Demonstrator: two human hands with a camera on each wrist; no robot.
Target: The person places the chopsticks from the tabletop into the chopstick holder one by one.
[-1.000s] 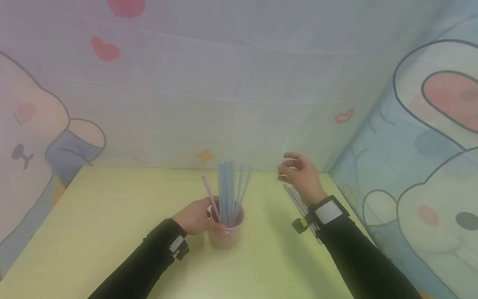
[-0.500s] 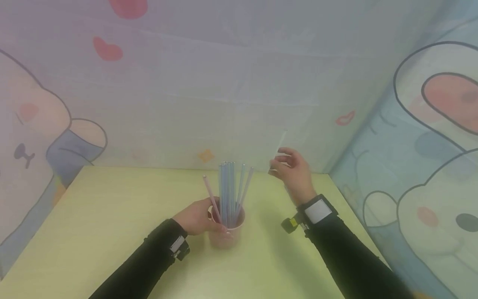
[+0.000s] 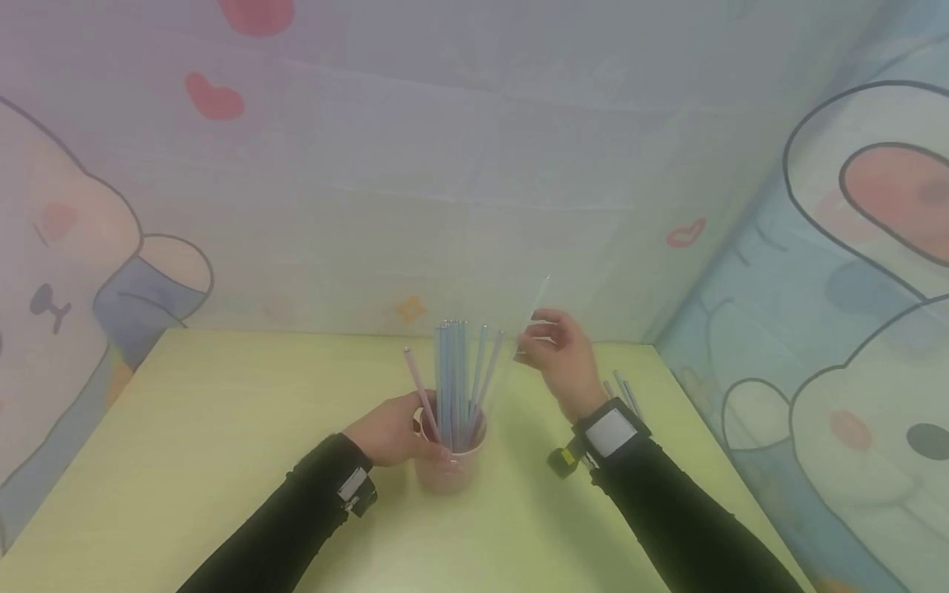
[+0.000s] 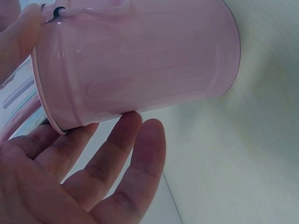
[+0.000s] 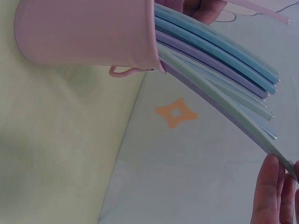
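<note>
My left hand (image 3: 389, 430) grips a pink metal cup (image 3: 448, 478) near its rim, thumb on the near side. In the left wrist view its fingers (image 4: 148, 154) spread along the cup's wall (image 4: 140, 56). Several slim pastel sticks (image 3: 451, 379) in blue, purple and pink stand in the cup, some leaning outward. My right hand (image 3: 559, 362) pinches a slim pale green stick (image 5: 233, 113), tilted, to the right of the cup. In the right wrist view its lower end overlaps the cup's rim, alongside the other sticks.
More slim sticks (image 3: 628, 395) lie on the pale yellow table (image 3: 245, 412), partly hidden behind the right wrist. A printed cloth (image 3: 460, 165) hangs behind the table, and another (image 3: 838, 362) hangs along its right side.
My right hand has moved left towards the cup with the pale stick, away from the sticks on the table. The left hand and the cup have stayed in place.
</note>
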